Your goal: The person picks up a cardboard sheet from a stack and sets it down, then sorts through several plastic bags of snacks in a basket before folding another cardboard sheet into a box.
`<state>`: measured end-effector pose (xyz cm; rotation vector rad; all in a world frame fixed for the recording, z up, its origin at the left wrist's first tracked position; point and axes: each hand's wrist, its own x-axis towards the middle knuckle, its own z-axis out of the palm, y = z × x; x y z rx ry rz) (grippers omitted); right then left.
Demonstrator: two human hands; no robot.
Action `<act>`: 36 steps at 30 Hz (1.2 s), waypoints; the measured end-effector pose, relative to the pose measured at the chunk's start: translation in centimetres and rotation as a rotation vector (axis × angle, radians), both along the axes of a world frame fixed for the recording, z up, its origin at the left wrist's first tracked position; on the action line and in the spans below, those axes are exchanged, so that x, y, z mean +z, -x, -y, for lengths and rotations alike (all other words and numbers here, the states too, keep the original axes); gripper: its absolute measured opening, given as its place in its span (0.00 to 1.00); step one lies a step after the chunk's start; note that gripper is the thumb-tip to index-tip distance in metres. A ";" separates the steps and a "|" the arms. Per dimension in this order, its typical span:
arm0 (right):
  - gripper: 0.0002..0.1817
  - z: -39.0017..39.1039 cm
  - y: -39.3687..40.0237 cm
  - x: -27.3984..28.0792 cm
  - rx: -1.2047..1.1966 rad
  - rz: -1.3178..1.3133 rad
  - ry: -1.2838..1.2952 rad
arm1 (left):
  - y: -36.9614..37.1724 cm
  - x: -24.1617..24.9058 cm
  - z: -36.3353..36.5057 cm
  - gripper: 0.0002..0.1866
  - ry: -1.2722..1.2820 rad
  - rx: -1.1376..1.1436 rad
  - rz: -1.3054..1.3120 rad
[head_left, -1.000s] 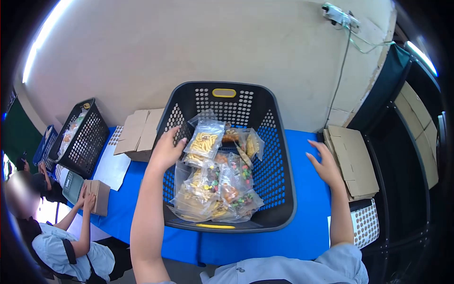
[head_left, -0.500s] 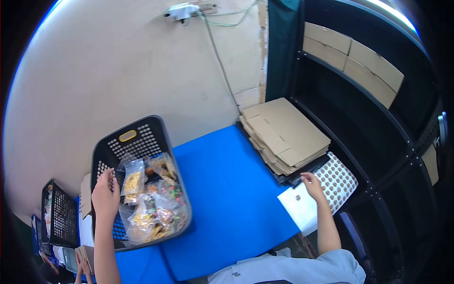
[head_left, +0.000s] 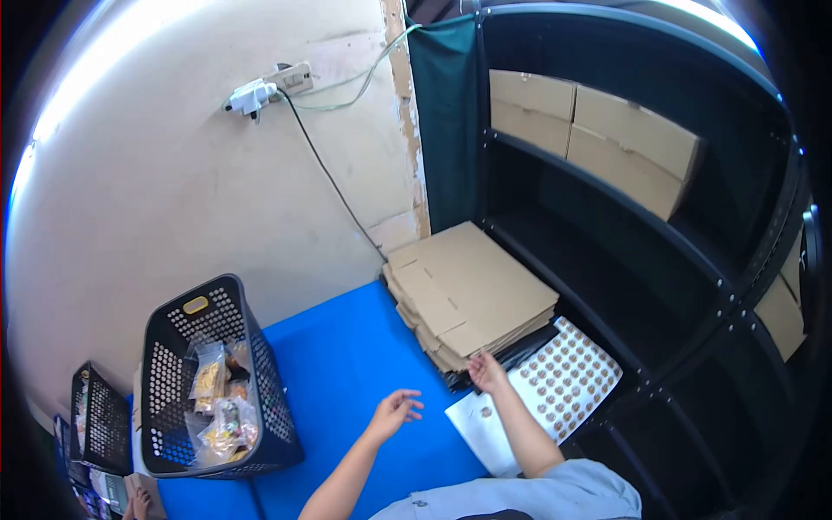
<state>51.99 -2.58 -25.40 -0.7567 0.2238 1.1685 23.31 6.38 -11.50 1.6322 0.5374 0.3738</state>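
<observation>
My left hand [head_left: 396,416] is over the blue-covered table with its fingers apart and nothing in it. At the near edge of a stack of flattened cardboard boxes [head_left: 472,290], my right hand [head_left: 488,373] has its fingertips bent onto the cardboard edge, pinching it. Under my right forearm lies a white sticker sheet [head_left: 568,381] printed with rows of small brown round stickers. To the left stands a dark perforated plastic basket [head_left: 277,425] with clear bags of snacks [head_left: 212,381] inside.
A black shelf rack [head_left: 589,260] with cardboard boxes [head_left: 633,147] rises on the right. Another dark basket [head_left: 104,425] stands at far left, near another person's hands [head_left: 139,503]. A plug and cable [head_left: 251,97] hang on the wall behind the blue table cover [head_left: 338,347].
My left hand has left the basket and moved right, over the table. My right hand has moved from beside the stack onto its near edge. The view has turned to the right.
</observation>
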 end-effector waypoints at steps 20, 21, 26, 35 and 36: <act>0.14 9.2 10.9 5.5 0.874 0.444 0.021 | -2.2 -9.0 -9.7 0.39 1.193 0.630 0.396; 0.17 9.7 11.0 5.4 0.865 0.420 0.113 | -2.6 -9.5 -11.0 0.39 1.182 0.652 0.390; 0.28 8.8 6.4 2.5 0.609 0.414 0.133 | -8.4 -9.0 -11.6 0.28 0.591 0.310 -0.089; 0.26 13.2 7.1 3.5 0.545 0.234 0.066 | 0.2 -8.4 -5.4 0.33 0.587 0.361 -0.017; 0.26 13.9 7.3 3.3 0.580 0.227 0.060 | 2.3 -7.9 -4.4 0.34 0.602 0.316 -0.039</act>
